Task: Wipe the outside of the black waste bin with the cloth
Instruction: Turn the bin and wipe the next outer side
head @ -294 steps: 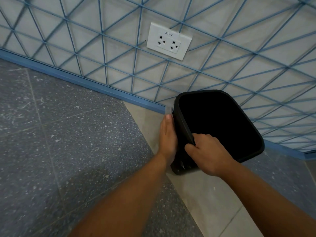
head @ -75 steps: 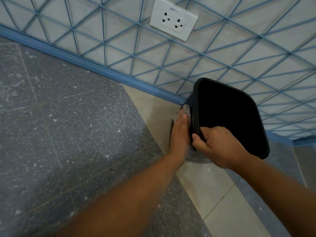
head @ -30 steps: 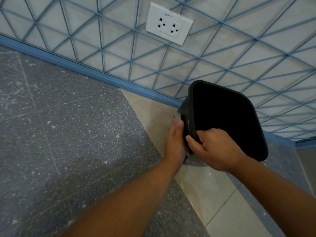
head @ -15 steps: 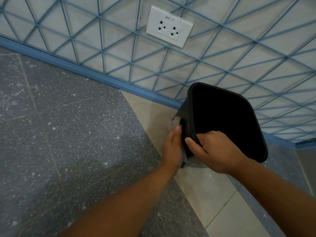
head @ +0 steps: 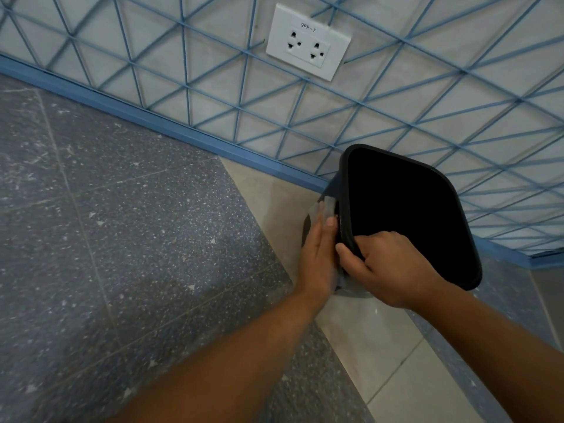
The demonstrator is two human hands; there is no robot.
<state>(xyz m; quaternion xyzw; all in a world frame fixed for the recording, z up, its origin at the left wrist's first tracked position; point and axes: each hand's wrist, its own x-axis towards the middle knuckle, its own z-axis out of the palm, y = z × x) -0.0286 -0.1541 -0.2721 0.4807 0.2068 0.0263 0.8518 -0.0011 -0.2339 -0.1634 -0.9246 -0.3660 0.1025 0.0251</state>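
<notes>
Two hands: both on the black waste bin [head: 403, 215], one at its outer side, one at its rim.
Bin position: on the floor [head: 122, 239] beside the wall [head: 396, 87], standing on a pale tile [head: 375, 337] just by the blue skirting strip [head: 152, 120]; mouth faces the camera, inside dark, contents not readable.
Bin attitude: looks tipped toward the viewer; cannot tell whether its base sits flat.
Left hand [head: 317, 257]: fingers straight and together, laid flat against the bin's left outer wall, pressing the cloth [head: 325, 209] to it.
Cloth: pale grey, thin; one edge shows past the left fingertips near the rim, another bit shows below the palm at the bin's lower edge. Most of it is hidden under the hand.
Right hand [head: 387, 267]: curled over the near rim, thumb on the outside, fingers hooked over the edge into the bin, gripping it.
Hands relative: close together, thumb of the right nearly touching the left hand's side.
Floor: dark speckled tiles to the left, pale tiles under the bin and toward the near right.
Wall: pale panels with a blue criss-cross line pattern; a white double socket [head: 308, 41] high above the bin, marked with small text.
</notes>
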